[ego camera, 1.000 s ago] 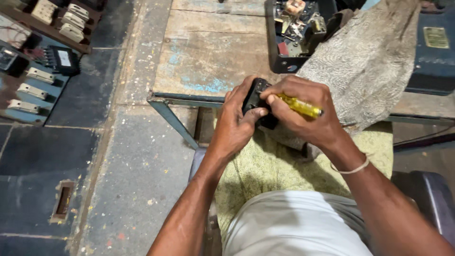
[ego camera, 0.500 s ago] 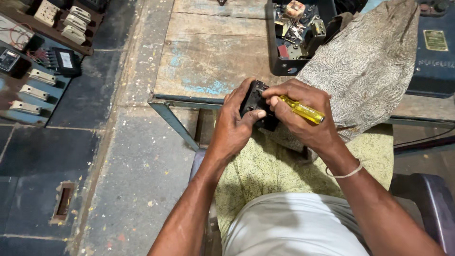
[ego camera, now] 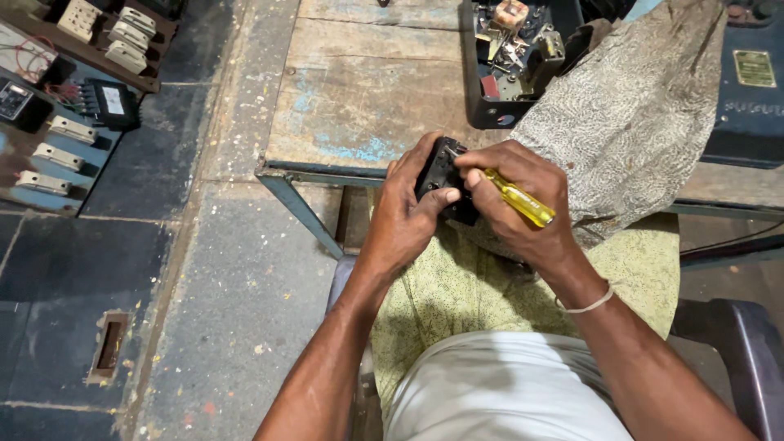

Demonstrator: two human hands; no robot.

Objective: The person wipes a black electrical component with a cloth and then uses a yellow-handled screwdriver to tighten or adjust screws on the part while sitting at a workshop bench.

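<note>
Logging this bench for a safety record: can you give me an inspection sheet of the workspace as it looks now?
Surface: worn wooden table, blue paint traces, metal frame.
Job's things: small black part; yellow-handled screwdriver, tip at the part.
Clutter: black tray of mixed electrical pieces; patterned grey cloth.
Hands: left hand grips the part; right hand grips the screwdriver.
Cables: red wires on the board at left.
Surroundings: stone floor; board of switches.
</note>
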